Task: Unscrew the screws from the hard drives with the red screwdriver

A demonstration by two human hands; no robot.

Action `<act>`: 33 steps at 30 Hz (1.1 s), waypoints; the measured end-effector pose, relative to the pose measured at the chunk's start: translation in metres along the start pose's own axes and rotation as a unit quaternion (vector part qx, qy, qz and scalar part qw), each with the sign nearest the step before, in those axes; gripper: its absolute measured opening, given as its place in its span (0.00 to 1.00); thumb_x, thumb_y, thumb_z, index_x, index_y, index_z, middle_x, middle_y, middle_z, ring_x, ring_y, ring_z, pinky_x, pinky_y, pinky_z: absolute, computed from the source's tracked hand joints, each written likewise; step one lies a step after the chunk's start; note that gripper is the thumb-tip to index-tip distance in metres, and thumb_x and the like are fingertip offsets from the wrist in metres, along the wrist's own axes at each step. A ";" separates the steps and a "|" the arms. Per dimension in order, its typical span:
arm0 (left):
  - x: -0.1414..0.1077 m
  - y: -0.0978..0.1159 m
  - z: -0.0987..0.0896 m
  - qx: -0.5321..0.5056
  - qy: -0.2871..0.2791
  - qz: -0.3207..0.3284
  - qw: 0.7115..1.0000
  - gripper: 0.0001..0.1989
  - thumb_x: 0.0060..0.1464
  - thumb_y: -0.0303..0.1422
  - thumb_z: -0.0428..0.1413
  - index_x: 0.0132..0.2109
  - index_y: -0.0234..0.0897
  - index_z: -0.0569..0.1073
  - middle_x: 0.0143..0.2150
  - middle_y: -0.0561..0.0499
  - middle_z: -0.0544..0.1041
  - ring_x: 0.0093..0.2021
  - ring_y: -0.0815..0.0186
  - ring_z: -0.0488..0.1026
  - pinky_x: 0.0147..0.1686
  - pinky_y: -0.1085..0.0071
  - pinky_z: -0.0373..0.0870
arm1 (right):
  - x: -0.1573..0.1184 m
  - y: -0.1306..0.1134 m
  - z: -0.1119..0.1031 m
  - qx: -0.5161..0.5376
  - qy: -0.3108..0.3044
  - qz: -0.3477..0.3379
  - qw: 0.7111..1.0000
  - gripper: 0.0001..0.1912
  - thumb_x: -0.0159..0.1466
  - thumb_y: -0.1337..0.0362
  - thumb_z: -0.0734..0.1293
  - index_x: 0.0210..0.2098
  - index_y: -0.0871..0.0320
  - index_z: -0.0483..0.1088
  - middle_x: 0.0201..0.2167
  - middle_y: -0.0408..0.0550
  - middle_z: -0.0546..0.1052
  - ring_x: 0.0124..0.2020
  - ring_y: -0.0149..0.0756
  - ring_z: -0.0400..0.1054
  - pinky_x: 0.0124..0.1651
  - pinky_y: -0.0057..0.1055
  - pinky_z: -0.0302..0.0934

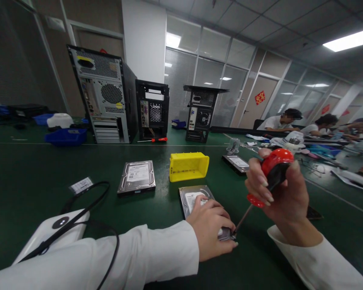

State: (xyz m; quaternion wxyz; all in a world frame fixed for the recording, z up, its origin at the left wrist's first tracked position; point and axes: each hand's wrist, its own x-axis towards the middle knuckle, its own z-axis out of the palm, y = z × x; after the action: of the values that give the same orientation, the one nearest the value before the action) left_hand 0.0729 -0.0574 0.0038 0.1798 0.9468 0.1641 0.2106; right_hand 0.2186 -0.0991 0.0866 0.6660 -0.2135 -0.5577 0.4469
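On the green table lies a hard drive (189, 196) with a silver top and a white label, partly covered by my left hand (211, 225). The fingers of that hand are wrapped over the drive and hold it near its right corner. In my right hand (278, 189) is a screwdriver (276, 161) with a red and black handle, gripped from above. Its thin shaft slants down to the left, and the tip meets the drive's corner beside my left fingertips. Just behind the drive stands a yellow bin (189, 167), tipped so its opening faces me.
Other hard drives lie left (137, 177) and right (237, 163). Three computer cases (109, 92) stand behind, with a red screwdriver (157, 139) before them. A white device (53, 229) with black cables is at the left front. People sit at the far right.
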 end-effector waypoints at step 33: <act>0.002 0.002 0.007 -0.019 0.037 -0.043 0.998 0.14 0.49 0.47 0.58 0.35 0.42 0.75 0.41 0.54 0.77 0.48 0.57 0.66 0.47 0.54 0.51 | 0.005 0.003 0.010 -0.023 0.018 0.016 0.999 0.26 0.64 0.45 0.47 0.37 0.53 0.68 0.16 0.39 0.58 0.09 0.22 0.45 0.10 0.23 0.40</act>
State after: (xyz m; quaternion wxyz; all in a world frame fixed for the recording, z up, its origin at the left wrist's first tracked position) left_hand 0.0781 -0.0601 -0.0013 0.2005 0.9267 0.2073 0.2409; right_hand 0.2080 -0.0955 0.0902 0.6637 -0.2454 -0.5525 0.4405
